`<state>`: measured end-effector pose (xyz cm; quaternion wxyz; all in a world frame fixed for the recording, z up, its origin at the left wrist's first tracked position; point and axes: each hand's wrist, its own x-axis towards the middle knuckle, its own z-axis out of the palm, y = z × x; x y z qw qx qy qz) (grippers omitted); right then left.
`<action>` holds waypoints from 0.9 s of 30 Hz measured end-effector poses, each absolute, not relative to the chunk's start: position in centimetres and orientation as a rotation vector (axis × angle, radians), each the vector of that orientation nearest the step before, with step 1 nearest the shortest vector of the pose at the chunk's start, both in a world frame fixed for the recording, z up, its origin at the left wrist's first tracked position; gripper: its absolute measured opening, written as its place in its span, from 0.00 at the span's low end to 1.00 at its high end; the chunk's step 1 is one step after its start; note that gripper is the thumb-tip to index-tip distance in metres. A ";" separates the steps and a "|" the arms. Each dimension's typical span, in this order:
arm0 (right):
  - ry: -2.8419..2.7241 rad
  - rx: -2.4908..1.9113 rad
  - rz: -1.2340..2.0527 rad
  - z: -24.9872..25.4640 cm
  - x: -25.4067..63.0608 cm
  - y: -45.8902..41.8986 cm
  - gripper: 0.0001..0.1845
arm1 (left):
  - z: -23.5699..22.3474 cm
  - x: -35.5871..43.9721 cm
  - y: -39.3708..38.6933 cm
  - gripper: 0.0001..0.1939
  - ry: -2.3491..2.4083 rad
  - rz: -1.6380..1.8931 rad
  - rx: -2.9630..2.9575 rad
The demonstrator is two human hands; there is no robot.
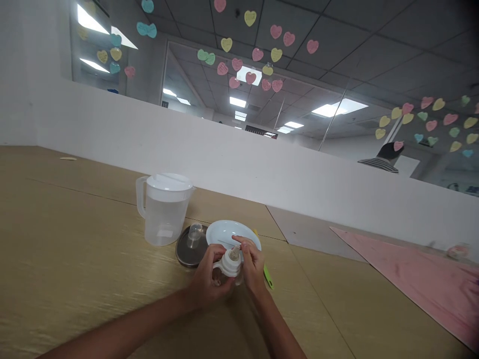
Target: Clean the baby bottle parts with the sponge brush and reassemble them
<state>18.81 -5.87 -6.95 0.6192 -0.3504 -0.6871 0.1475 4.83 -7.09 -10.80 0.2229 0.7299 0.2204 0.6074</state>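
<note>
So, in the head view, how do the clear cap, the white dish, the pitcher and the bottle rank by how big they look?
1. Pitcher
2. White dish
3. Bottle, partly covered by fingers
4. Clear cap

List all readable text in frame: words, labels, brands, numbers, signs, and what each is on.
None readable.
Heart-shaped notes on the glass: faint marks, too small to read.
Pale patch on the pitcher: no legible text.
Bottle between the hands: no text can be made out.
</note>
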 end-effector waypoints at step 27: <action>-1.782 -0.751 -0.023 -8.5 18.7 -6.7 0.11 | -10.3 5.2 -7.7 0.18 0.620 1.638 1.837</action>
